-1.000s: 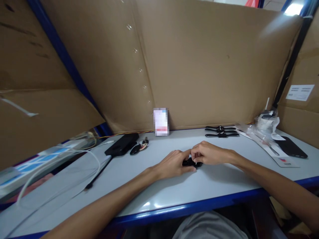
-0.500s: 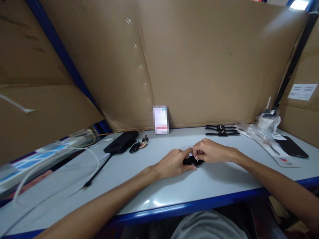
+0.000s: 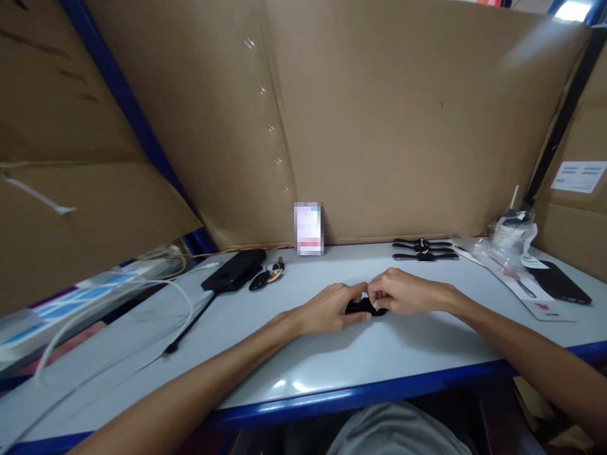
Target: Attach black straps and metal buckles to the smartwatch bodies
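A small black watch (image 3: 376, 310) lies low at the table top, mostly covered by my fingers. My left hand (image 3: 333, 308) is closed around its left end, thumb along the near side and index finger along the far side. Over its right part, my right hand (image 3: 402, 292) is curled with the fingertips pinched down on it. What exactly the right fingertips grip is hidden. Behind my right hand, several black watches (image 3: 425, 256) with their straps laid out flat rest in rows near the cardboard.
On the left stand a black box-shaped device (image 3: 234, 270) with a cable, a key fob (image 3: 259, 280) and a power strip (image 3: 71, 313) with white cables. A phone (image 3: 309, 229) leans upright at the back. Rightward lie clear packaging (image 3: 509, 278) and a black phone (image 3: 559, 282).
Both hands stay at nearly the same place on the watch, with only slight finger movement. The whole view has shifted a little as the head moved.
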`<state>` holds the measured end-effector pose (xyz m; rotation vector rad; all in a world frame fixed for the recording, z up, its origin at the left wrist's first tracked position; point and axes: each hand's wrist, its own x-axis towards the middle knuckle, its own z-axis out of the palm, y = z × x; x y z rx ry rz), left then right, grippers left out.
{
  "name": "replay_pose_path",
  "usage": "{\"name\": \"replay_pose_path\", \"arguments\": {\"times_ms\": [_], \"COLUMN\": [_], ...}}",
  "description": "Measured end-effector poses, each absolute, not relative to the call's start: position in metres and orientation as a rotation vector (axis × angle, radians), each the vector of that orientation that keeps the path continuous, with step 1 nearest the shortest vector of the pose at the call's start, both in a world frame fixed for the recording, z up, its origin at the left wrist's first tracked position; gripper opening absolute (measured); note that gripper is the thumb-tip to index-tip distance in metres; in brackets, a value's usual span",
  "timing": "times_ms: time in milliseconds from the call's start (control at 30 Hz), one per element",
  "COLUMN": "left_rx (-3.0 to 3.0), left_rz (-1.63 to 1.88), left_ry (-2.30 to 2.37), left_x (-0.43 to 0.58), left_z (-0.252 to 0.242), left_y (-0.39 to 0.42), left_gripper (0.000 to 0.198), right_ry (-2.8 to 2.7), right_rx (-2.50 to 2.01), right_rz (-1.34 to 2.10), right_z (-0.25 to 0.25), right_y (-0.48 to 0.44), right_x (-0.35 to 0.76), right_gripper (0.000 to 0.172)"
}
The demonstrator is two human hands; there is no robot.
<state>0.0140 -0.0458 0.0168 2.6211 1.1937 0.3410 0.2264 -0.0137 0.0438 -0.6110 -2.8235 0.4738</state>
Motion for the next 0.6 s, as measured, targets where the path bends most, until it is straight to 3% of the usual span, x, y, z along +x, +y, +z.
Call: {"name": "replay_pose_path", "arguments": {"times_ms": [167,600], "left_rx": [2.634,2.603], "left_rz": [0.332,0.392], "left_ry": [1.166,1.142], "left_x": [0.014,0.012], "left_z": [0.017,0.007], "left_y": [-0.046,-0.04], "left_gripper": [0.029,0.033], "right_ry": [-2.833,-2.8], "right_rx": [-0.611,-0.574], "right_rz": [0.556,0.229], "right_z": [0.047,0.031], "right_y": [-0.013,-0.018], "right_x": [0.228,0.217], "right_gripper": [0.017,0.02]}}
